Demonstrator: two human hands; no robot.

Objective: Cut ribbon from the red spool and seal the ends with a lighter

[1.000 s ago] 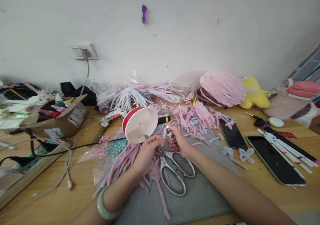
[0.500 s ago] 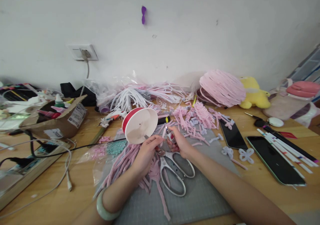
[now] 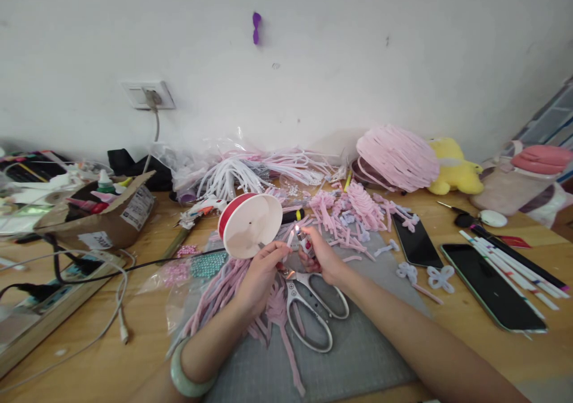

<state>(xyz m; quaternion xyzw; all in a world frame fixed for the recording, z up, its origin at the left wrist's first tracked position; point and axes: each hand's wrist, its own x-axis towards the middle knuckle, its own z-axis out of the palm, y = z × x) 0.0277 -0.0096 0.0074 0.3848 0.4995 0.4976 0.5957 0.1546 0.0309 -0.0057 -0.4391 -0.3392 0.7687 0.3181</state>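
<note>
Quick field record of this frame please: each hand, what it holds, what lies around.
left hand: pinches a small pale strip, end at the flame
right hand: grips a lit lighter
below hands: scissors flat on grey mat
behind left hand: red spool, white flange toward camera
right side: two phones on the table

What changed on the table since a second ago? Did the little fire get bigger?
Yes, a bit. The left hand nudged its pinched strip towards the lighter in the right hand, and the flame now shows a second glow beside it. Both hands kept their grip. The scissors and spool stayed put.
</note>
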